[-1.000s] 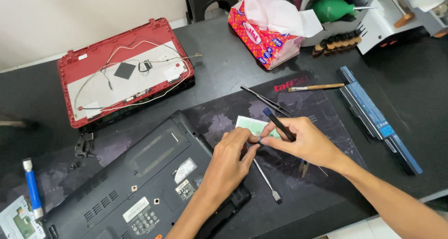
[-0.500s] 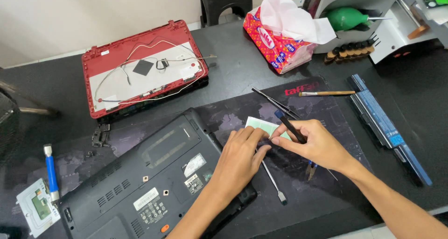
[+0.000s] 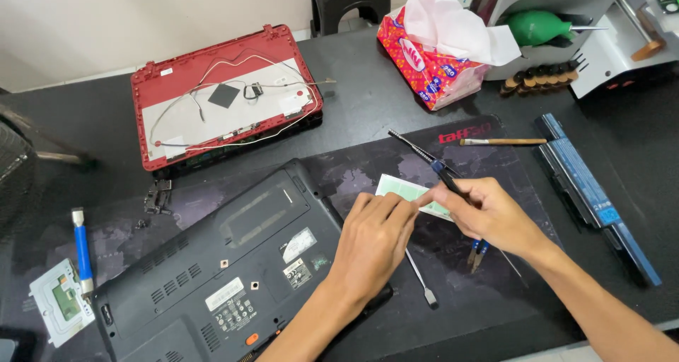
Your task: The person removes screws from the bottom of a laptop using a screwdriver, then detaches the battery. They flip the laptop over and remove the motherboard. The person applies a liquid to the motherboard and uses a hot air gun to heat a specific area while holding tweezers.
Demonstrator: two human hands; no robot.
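**Small card at risk of slipping**

A pale green card [image 3: 404,191] is pinched by the left hand [image 3: 375,238], just right of the upturned laptop base [image 3: 219,263]. A screwdriver [image 3: 438,167] is gripped by the right hand [image 3: 495,217]; the card could be scratched if the tip slips.

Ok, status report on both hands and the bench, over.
Left hand pinching something small, too small to tell. Right hand holds dark screwdriver over pale green card. Upturned laptop base beside left hand; metal spudger underneath.
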